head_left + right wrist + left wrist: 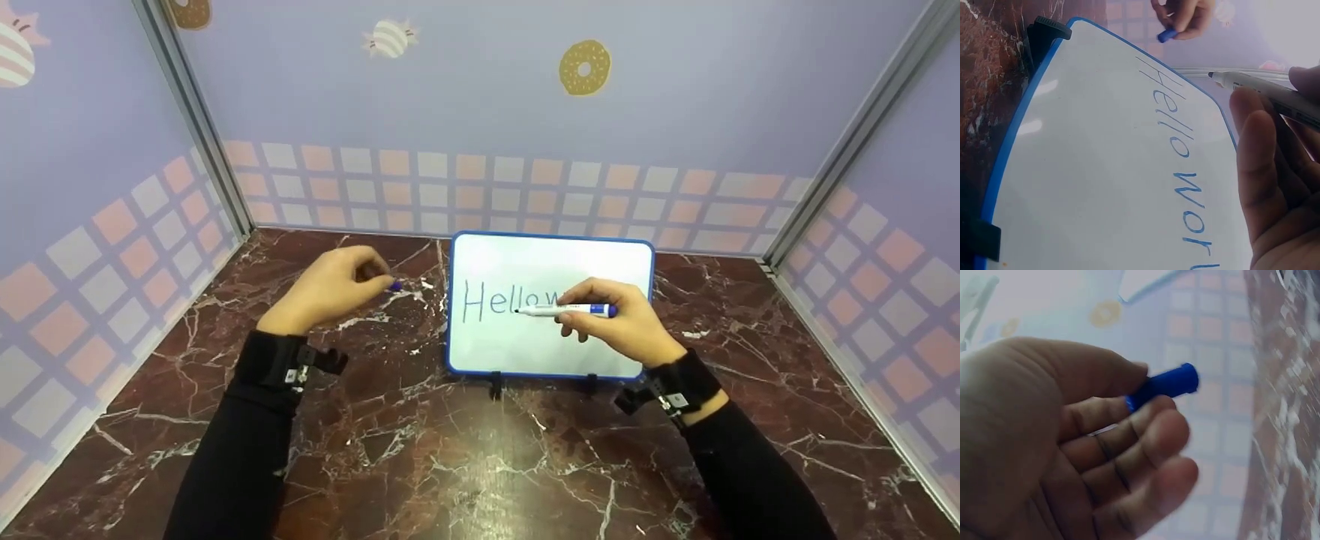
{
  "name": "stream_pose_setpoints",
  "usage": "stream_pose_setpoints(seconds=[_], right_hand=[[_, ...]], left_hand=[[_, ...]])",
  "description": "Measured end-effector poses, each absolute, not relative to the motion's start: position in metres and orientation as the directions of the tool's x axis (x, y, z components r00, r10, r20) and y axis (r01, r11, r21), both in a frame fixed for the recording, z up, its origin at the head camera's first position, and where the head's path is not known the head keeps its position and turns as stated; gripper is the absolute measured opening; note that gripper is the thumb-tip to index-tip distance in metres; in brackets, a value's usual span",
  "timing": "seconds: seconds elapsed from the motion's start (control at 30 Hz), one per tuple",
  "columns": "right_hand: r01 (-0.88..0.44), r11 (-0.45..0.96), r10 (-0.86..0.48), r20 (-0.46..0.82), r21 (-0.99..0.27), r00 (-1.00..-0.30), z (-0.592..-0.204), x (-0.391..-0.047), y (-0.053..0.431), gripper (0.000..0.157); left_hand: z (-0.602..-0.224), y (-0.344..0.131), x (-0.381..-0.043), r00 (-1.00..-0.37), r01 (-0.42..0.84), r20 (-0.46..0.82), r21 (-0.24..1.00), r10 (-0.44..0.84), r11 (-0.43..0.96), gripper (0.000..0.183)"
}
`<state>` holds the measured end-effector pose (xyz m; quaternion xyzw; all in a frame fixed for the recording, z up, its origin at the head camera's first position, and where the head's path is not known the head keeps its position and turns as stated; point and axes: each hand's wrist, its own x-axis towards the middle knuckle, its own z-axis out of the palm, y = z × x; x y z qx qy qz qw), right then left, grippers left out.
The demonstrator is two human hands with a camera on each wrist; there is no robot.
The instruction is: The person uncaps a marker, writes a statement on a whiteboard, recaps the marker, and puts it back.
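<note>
Between thumb and fingers, my left hand [334, 289] pinches a small blue marker cap [1171, 384], held over the table left of the whiteboard. My right hand [615, 319] grips a white whiteboard marker [574, 309] with a blue end, uncapped, its dark tip [1212, 75] pointing left. This hand hovers in front of the blue-framed whiteboard [525, 349]. Blue handwriting [1176, 140] on the board reads "Hello worl" in the right wrist view, where the rest runs out of frame. In the head view, the right hand covers the later letters.
Dark clips [495, 385] sit on the board's lower edge. The board stands on a reddish-brown marbled table [420, 457]. Lilac panels [480, 97] with checkered bands enclose the table at the back and both sides.
</note>
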<state>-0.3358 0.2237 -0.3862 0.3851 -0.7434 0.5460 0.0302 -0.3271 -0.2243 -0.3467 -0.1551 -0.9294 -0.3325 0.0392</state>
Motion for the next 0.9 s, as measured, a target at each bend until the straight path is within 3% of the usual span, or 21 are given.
stream_pose_setpoints(seconds=[0.33, 0.9], right_hand=[[-0.606, 0.064, -0.546, 0.48, -0.793, -0.687, -0.384, -0.334, 0.226, 0.015], [-0.618, 0.011, -0.524, 0.522, -0.786, -0.673, -0.379, -0.331, 0.227, 0.021]], left_hand=[[-0.332, -0.188, -0.306, -0.84, 0.543, 0.395, 0.61, 0.373, 0.577, 0.014], [-0.341, -0.162, -0.302, -0.756, 0.654, 0.482, 0.589, 0.442, 0.475, 0.012]])
